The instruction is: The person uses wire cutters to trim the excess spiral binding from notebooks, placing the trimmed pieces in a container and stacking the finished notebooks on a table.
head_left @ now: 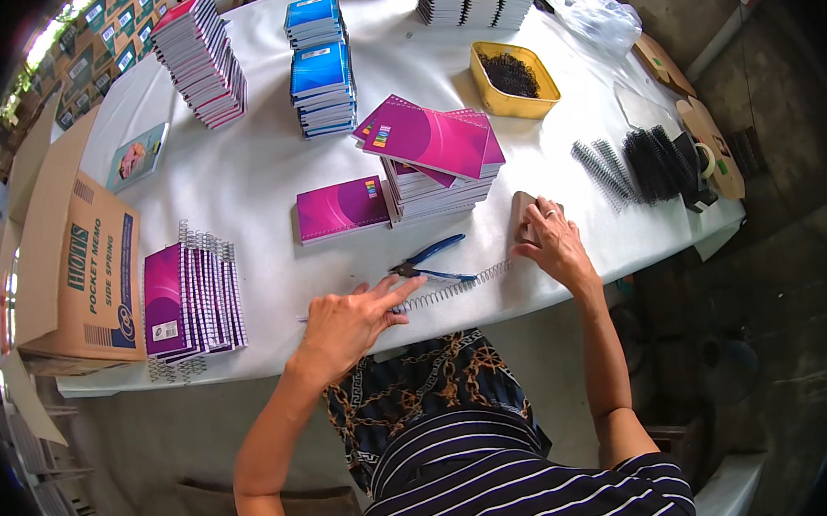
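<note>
Pliers [430, 258] on white table [254, 173], left hand [346, 322] just below them, fingers spread flat on wire coil [454, 288], right hand [553, 239] right of pliers, fingers curled over brown block [523, 214], magenta notebooks [430, 156] stacked above pliers.

Magenta notebooks [429, 142], blue-handled pliers [430, 259], yellow tray [514, 80], white tablecloth [254, 173], black spiral coils [651, 163], brown carton [78, 262]

On the table [265, 187] we see pliers [430, 259] near us, a wire coil [454, 287] just nearer, a notebook stack [438, 165] behind them, a tray [513, 80] farther right, a box [74, 267] far left.
</note>
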Demonstrator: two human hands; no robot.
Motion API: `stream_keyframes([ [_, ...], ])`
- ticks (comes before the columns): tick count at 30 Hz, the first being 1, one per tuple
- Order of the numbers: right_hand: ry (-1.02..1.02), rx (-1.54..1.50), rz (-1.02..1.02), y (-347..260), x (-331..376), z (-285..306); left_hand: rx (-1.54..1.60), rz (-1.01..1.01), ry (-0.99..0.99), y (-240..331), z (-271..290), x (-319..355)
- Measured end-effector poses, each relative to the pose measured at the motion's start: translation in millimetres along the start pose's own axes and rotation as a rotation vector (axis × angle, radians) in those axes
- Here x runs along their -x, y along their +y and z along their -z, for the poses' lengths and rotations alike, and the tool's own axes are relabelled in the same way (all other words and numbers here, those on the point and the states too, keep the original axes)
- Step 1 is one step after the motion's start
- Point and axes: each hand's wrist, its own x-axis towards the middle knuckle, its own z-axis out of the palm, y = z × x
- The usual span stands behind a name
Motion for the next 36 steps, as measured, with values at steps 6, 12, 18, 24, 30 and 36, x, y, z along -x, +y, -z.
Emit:
stream_keyframes([
  [6, -0.351, 0.018, 0.434, 43, -27, 57, 0.056, -0.1, 0.024, -16, 3, 13],
  [12, -0.456, -0.644, 0.504, 14, -14, 76, -0.029, -0.026, 0.112, -17, 3, 25],
  [18, -0.912, -0.86, 0.738, -72, -33, 14, -0.094, 0.008, 0.235, -28, 1, 34],
  [24, -0.96, -0.656, 0.809, -112, -40, -1, -0.201, -0.016, 0.266, -33, -2, 36],
  [30, -0.886, -0.752, 0.778, -121, -38, -6, -0.052, 0.091, 0.174, -38, 2, 31],
  [36, -0.829, -0.586, 0.659, -135, -40, -5, -0.078, 0.14, 0.149, -40, 9, 28],
])
